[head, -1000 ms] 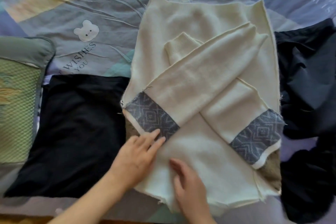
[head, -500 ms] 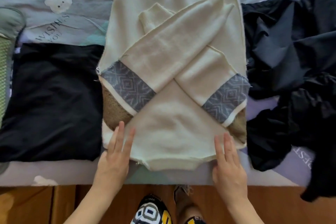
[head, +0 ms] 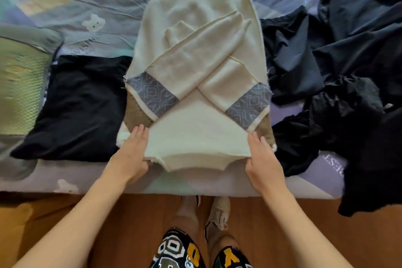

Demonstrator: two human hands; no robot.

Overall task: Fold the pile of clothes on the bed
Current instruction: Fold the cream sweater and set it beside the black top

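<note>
A cream sweater (head: 195,132) lies face down near the bed's front edge, its two sleeves crossed over the back, each with a grey patterned band and tan cuff. My left hand (head: 132,152) holds the sweater's near left corner, fingers on top and thumb under the hem. My right hand (head: 262,156) holds the near right corner the same way. A folded black garment (head: 80,106) lies flat to the left. A heap of unfolded dark clothes (head: 339,85) sits to the right.
A green quilted pillow (head: 19,80) rests at the far left. The patterned bedsheet (head: 87,0) stretches behind the sweater. Wooden floor (head: 130,224) and my legs are below the bed's edge; part of the dark heap hangs over that edge at the right.
My hands moved from the sweater's near middle out to its two near corners and closed on the hem. The view tilted down, showing the floor and my legs.
</note>
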